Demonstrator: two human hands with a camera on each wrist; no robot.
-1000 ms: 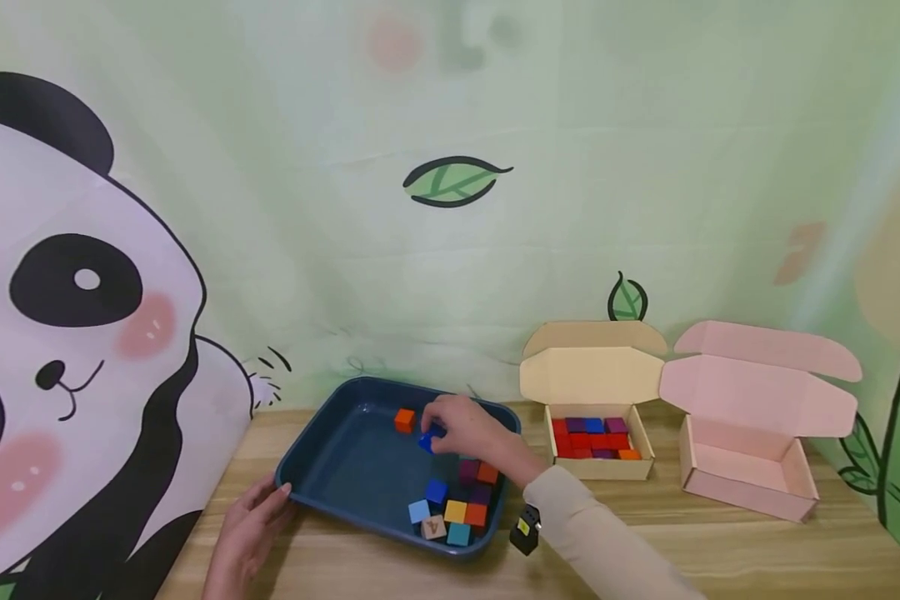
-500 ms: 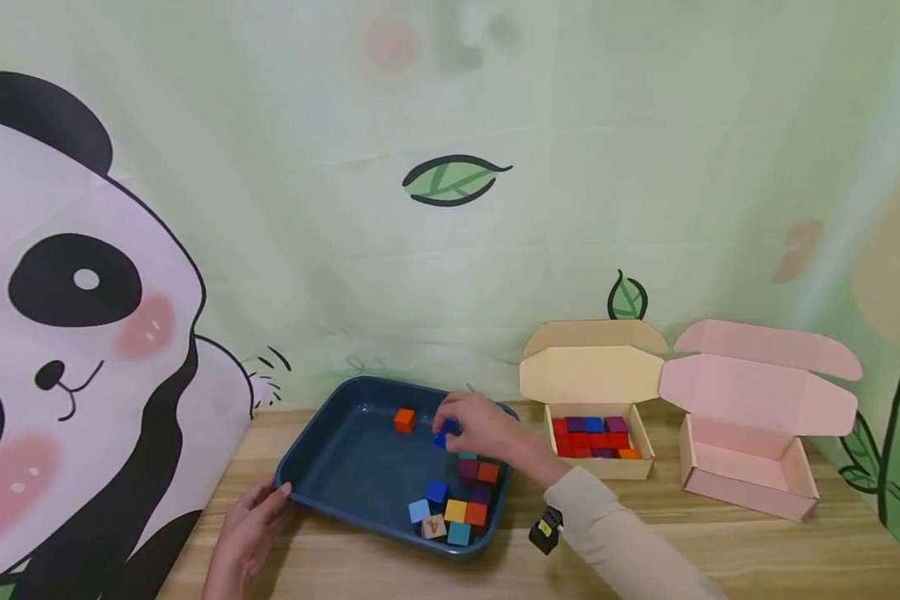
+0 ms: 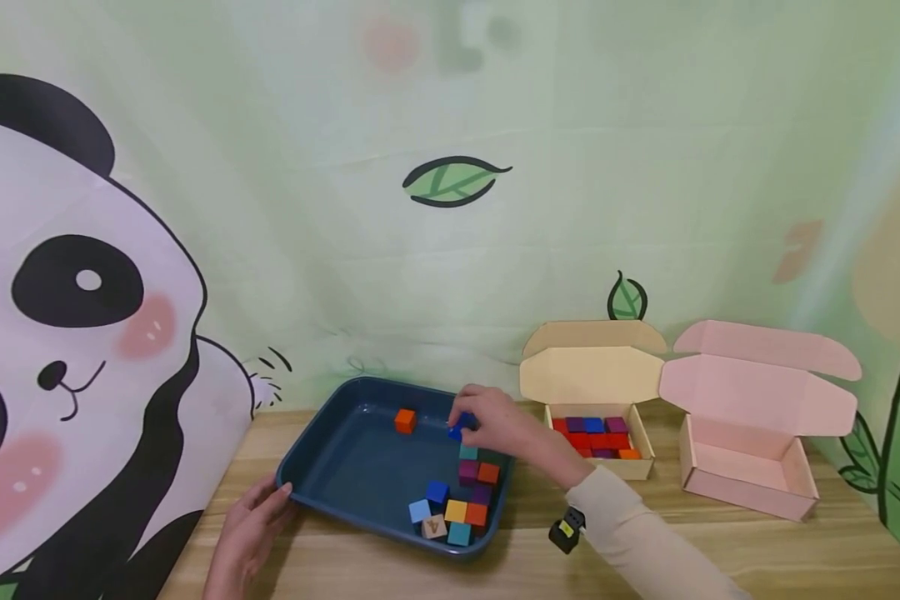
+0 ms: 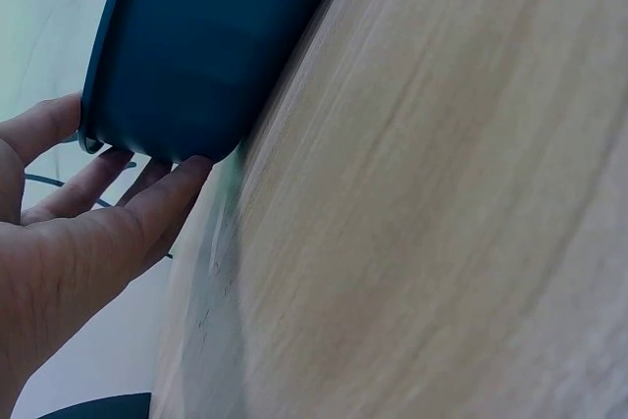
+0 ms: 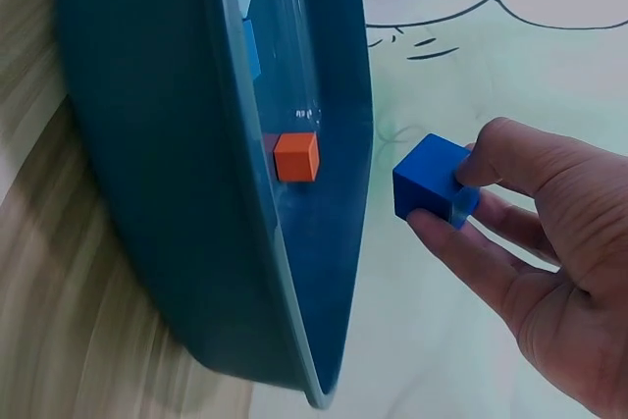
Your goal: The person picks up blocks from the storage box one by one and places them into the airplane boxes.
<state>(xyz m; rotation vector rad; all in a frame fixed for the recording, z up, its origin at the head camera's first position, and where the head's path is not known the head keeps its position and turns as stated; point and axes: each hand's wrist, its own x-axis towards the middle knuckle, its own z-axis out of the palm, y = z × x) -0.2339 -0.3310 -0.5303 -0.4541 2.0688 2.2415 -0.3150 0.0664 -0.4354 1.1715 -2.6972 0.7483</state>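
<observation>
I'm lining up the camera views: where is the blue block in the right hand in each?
Head: blue block, lower centre, in the right hand.
Left wrist: not in it.
Right wrist: right of centre, at mid-height.
Shared landmark: the dark blue tray, in all three.

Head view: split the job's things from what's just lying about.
Likely in the job:
right hand, pinching blue cube
left hand, holding navy tray
other cubes
cream cardboard box
pink cardboard box, perhaps

Likely just around:
panda-print backdrop
wooden table
</observation>
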